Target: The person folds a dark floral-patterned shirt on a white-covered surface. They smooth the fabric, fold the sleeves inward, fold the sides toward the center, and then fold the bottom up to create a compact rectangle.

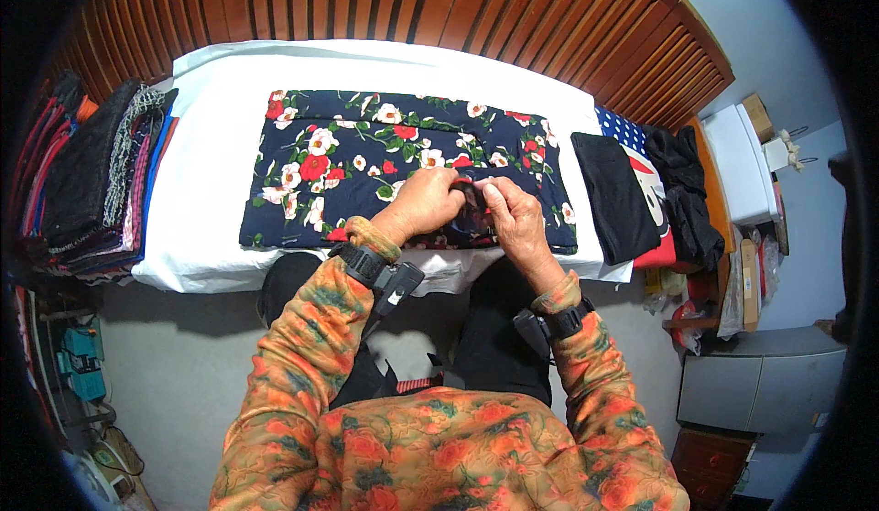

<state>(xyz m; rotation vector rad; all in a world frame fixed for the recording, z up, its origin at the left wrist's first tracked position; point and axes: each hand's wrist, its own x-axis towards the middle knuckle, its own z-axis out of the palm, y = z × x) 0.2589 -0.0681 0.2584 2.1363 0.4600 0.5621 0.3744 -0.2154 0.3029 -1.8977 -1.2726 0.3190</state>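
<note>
A dark navy cloth (357, 161) with red and white flowers lies folded into a flat rectangle before me. Over its front right part, my left hand (424, 200) and my right hand (516, 217) are close together. Between them they pinch a small dark piece of fabric (472, 202) with some red on it. Whether this is a raised part of the floral cloth or a separate piece, I cannot tell. The fingers of my left hand are partly hidden behind its back. Each wrist wears a black strap with a small device.
A white sheet (206, 167) covers the surface under the cloth. Folded textiles (89, 174) are stacked at the left. To the right lie folded black cloth (614, 198) and a crumpled black garment (687, 188). Brown wooden slats (384, 3) rise behind; a grey cabinet (762, 387) stands lower right.
</note>
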